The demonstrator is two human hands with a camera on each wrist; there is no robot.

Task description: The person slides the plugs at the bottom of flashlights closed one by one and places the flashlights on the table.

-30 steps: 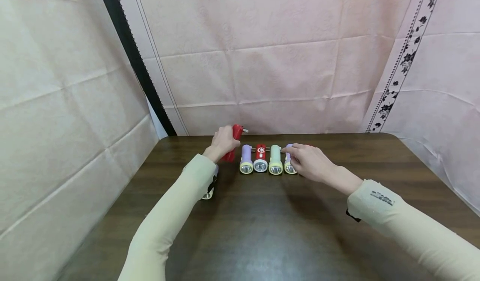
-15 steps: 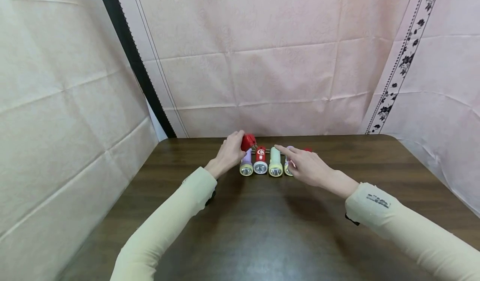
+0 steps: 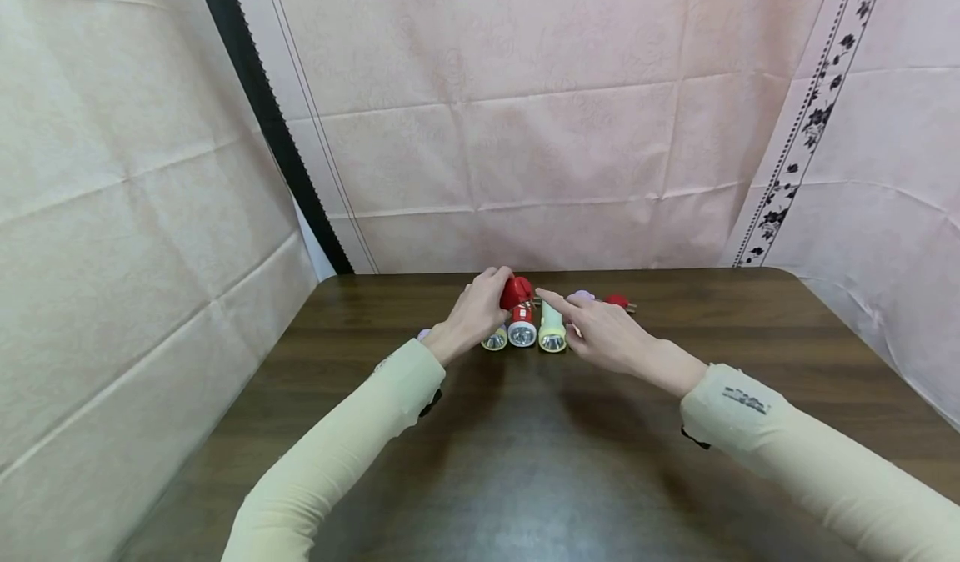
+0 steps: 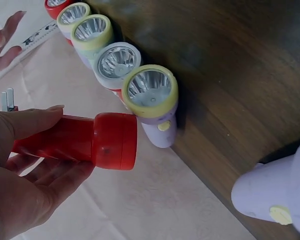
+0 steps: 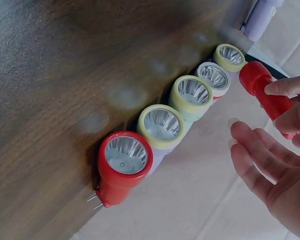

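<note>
My left hand (image 3: 474, 312) grips a red flashlight (image 4: 85, 140) between thumb and fingers, just above the left part of a row of flashlights. Two metal prongs (image 4: 8, 97) stick out of its tail. The row holds a purple flashlight with a yellow rim (image 4: 157, 112), a red one with a white rim (image 3: 522, 328), a green one with a yellow rim (image 3: 552, 328), another purple one (image 5: 162, 132) and a red one (image 5: 125, 162). Over the row's right part my right hand (image 3: 611, 333) hovers, fingers extended and holding nothing.
A separate purple flashlight (image 4: 270, 192) is on the brown wooden table (image 3: 510, 462), left of the row and mostly hidden by the left arm in the head view. Pale cloth (image 3: 525, 128) hangs behind and along the sides of the table.
My left hand has carried the red flashlight rightward and down toward the row. The right hand has shifted left, uncovering the red flashlight at the row's right end.
</note>
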